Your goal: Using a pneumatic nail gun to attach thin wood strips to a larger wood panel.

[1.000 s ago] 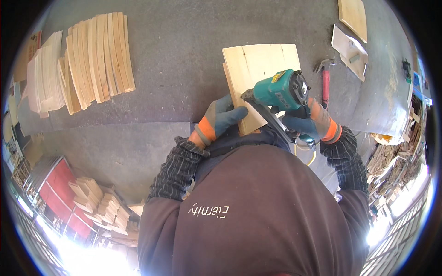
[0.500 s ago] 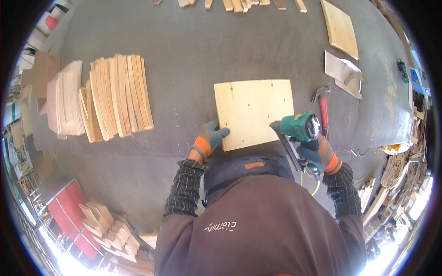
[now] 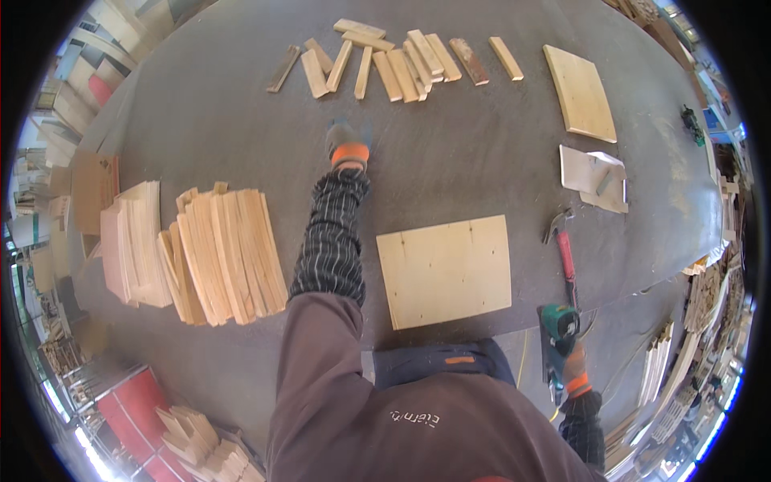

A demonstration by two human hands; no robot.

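Observation:
My left hand point(image 3: 348, 145), in a blue and orange glove, stretches far out over the table point(image 3: 458, 173). Its fingers are smeared by motion; it is close below several short wooden blocks point(image 3: 388, 75) and apart from them. At the right, by the table's near edge, my right hand point(image 3: 575, 369) is wrapped round the grip of a teal nail gun point(image 3: 560, 321), low beside my body. A flat, pale wooden panel point(image 3: 446, 269) with several dark spots lies before me, and neither hand touches it.
Stacked wooden slats point(image 3: 229, 253) lie at the left, a cardboard box point(image 3: 95, 193) behind them. A red-handled hammer point(image 3: 566, 255) rests right of the panel. Farther off are a torn pale sheet point(image 3: 594, 178) and another board point(image 3: 580, 92). A yellow hose point(image 3: 524, 357) hangs near the edge.
My left hand has let go of the panel and reached forward toward the short blocks. The nail gun, in my right hand, has come off the panel and moved down to the right. The view has tilted up.

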